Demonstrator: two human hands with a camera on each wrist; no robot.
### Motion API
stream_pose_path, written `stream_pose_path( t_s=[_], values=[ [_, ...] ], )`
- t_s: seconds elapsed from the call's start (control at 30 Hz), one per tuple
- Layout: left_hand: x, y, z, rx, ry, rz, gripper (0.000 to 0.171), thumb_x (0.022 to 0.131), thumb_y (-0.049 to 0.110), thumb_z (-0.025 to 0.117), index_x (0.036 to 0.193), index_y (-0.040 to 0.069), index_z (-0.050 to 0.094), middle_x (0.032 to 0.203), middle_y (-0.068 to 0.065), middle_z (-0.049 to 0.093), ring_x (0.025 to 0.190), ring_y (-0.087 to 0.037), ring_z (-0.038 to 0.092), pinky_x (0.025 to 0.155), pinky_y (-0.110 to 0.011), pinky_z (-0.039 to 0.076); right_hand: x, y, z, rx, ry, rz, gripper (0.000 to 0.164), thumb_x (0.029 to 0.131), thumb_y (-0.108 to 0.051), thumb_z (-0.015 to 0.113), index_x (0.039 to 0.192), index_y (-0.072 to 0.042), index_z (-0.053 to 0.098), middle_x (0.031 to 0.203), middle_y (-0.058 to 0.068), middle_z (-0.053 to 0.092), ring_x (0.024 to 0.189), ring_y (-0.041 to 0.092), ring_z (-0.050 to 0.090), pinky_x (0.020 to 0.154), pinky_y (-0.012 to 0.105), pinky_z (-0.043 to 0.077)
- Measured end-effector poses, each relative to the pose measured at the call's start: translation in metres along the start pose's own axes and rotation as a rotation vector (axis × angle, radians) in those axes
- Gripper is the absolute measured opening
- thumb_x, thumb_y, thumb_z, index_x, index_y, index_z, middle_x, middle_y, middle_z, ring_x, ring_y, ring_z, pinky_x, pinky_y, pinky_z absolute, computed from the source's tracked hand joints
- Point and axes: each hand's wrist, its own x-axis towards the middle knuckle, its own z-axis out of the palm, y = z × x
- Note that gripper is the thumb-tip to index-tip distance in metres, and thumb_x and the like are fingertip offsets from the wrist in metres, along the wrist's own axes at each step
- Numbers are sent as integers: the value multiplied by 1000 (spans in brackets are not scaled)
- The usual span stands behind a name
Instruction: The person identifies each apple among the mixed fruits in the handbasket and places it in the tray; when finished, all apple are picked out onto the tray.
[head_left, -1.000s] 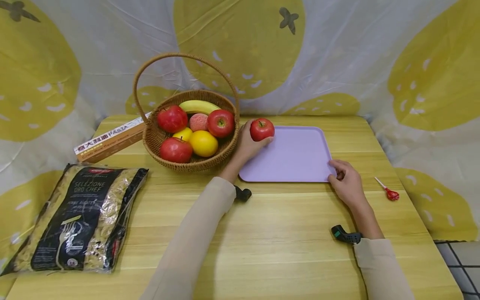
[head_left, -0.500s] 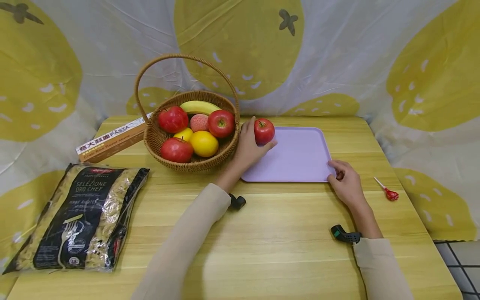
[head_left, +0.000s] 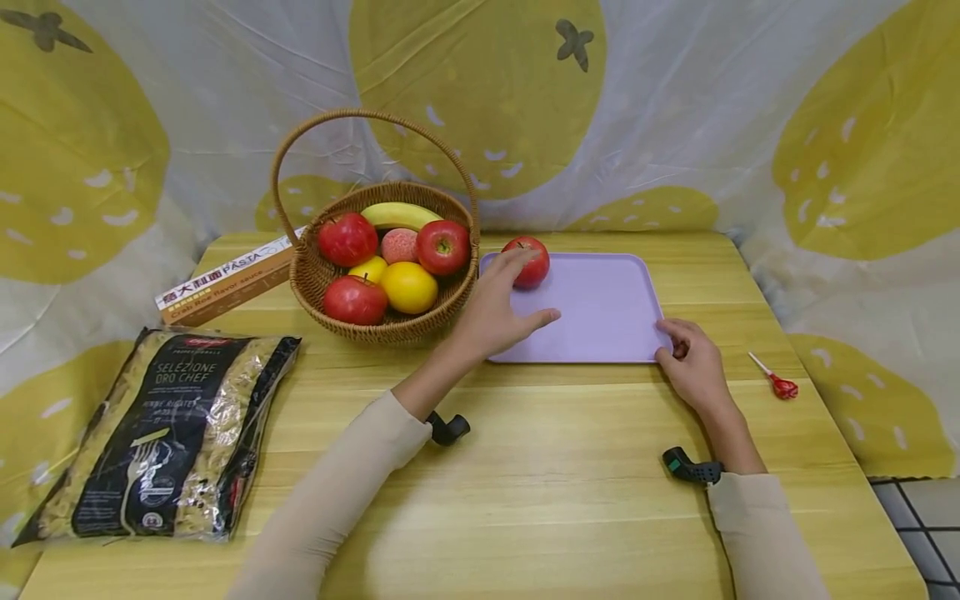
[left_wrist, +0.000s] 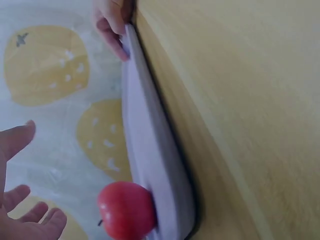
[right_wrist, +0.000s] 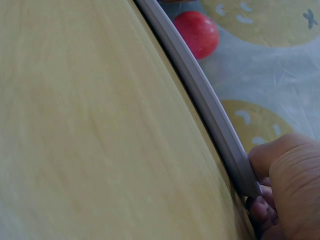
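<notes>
A red apple (head_left: pixel 534 268) rests on the far left part of the lilac tray (head_left: pixel 592 312). My left hand (head_left: pixel 497 307) hovers over the tray's left side, fingers spread, and its fingertips overlap the apple in the head view. In the left wrist view a gap shows between the left hand (left_wrist: pixel 27 200) and the apple (left_wrist: pixel 127 211). At the tray's right front corner my right hand (head_left: pixel 692 365) pinches the rim. The right wrist view shows the thumb above that rim and curled fingers (right_wrist: pixel 262 210) below it.
Left of the tray stands a wicker basket (head_left: pixel 352 332) holding apples, yellow fruit, a banana and a pinkish round fruit. A pasta box (head_left: pixel 228 279) lies behind it. A pasta bag (head_left: pixel 161 433) lies at the front left, a red lollipop (head_left: pixel 783 387) at the right.
My left hand has let go of the apple and drawn back toward the front left, its fingers opening. The apple stays on the tray. My right hand has kept its place on the rim.
</notes>
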Motion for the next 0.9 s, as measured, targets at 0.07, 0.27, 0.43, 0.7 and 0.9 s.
stream_pose_path(
  t_s=[0.07,0.27,0.43,0.7,0.9],
  values=[
    [-6,3,-6,-32,-13,44,79,80,41,88,147,18,54,154,-4,48,141,-24,49,118,-41,43,0,0,0,2,0,-4,44,90,3,63,134,7,64,135,24,60,86,16,48,69,10,35],
    [-25,5,-29,-168,-31,159,68,77,33,92,136,14,63,144,-1,56,130,-15,56,107,-30,52,-2,-2,1,5,-3,-16,44,89,3,63,133,7,65,134,24,61,83,13,48,68,9,36],
    [-30,4,-57,-189,24,222,67,75,32,94,133,18,65,137,1,58,125,-10,58,104,-32,55,-2,-3,0,13,0,-24,45,89,3,63,134,6,65,135,24,61,86,16,49,69,7,35],
    [-25,-15,-97,-82,122,215,67,73,36,95,131,18,67,138,2,60,129,-16,56,104,-38,55,-3,-2,-1,5,4,-18,45,89,3,64,134,5,65,137,24,60,89,18,50,71,7,35],
    [-20,-32,-118,-101,148,112,71,72,31,96,134,19,64,137,-3,58,127,-26,58,105,-44,55,-2,-3,-1,-1,4,-18,45,89,3,64,135,4,65,136,24,60,88,18,49,70,7,34]
  ],
)
